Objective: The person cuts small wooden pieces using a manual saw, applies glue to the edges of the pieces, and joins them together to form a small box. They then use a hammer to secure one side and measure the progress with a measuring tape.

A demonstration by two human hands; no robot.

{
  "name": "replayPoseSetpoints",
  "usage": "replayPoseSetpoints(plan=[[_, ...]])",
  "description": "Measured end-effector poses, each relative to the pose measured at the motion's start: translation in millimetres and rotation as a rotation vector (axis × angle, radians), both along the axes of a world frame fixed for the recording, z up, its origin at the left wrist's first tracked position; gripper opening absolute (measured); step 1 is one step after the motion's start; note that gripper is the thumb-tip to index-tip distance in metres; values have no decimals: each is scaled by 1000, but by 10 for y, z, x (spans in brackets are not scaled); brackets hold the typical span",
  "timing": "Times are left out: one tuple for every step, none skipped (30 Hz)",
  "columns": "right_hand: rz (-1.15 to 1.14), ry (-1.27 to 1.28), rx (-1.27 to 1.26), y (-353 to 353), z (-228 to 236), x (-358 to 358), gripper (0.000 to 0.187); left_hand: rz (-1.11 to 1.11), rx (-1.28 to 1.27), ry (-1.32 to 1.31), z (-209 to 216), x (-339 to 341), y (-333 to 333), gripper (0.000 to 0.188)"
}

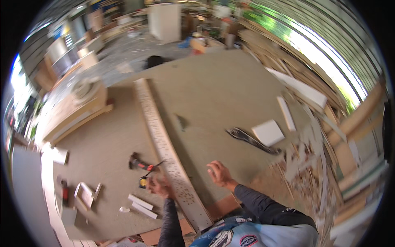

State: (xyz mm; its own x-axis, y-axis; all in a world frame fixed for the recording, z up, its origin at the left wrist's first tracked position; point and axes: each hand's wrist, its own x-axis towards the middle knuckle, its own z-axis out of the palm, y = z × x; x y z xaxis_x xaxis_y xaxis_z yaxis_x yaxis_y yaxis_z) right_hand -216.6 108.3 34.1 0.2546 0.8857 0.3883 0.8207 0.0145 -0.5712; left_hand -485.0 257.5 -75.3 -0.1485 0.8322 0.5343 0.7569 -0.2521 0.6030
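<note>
A long, narrow board, dotted with many small marks or holes, stretches from my body toward the far side of the large work table. Left of its near part is my left hand, its fingers blurred and pointing at a yellow-and-black tape measure; a grip cannot be made out. Just beyond lies a red-and-black hand tool, perhaps a cordless drill. On the board's other side my right hand hovers with loosely bent fingers apart, holding nothing.
White strips and a small white frame lie at the left near a red-and-black tool. A wooden box-like piece stands far left. Rightward are a black elongated tool, a white block and heaped offcuts.
</note>
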Motion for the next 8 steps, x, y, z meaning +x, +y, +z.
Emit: replayPoseSetpoints(plan=[[-96, -30, -12, -379, -55, 248, 21, 116, -63, 33, 40, 23, -6, 53], [-240, -32, -12, -774, -113, 448, 20, 237, -117, 75, 150, 30, 0, 53], [-374, -33, -6, -1152, -174, 621, 19, 268, -168, 150, 241, -34, 32, 55], [-515, -61, -11, -1525, -273, 795, 17, 307, -213, 224, 288, -112, 88, 58], [-646, -89, -22, -1903, -389, 934, 16, 223, -285, 262, 266, -213, 147, 59], [-775, 19, -80, -2243, -500, 1023, 15, 153, -353, 306, 241, -370, 212, 61], [-899, 128, -133, -2565, -598, 1098, 14, 88, -420, 349, 240, -473, 274, 62], [-930, 149, -135, -2699, -660, 1026, 14, 59, -534, 372, 297, -517, 334, 67]])
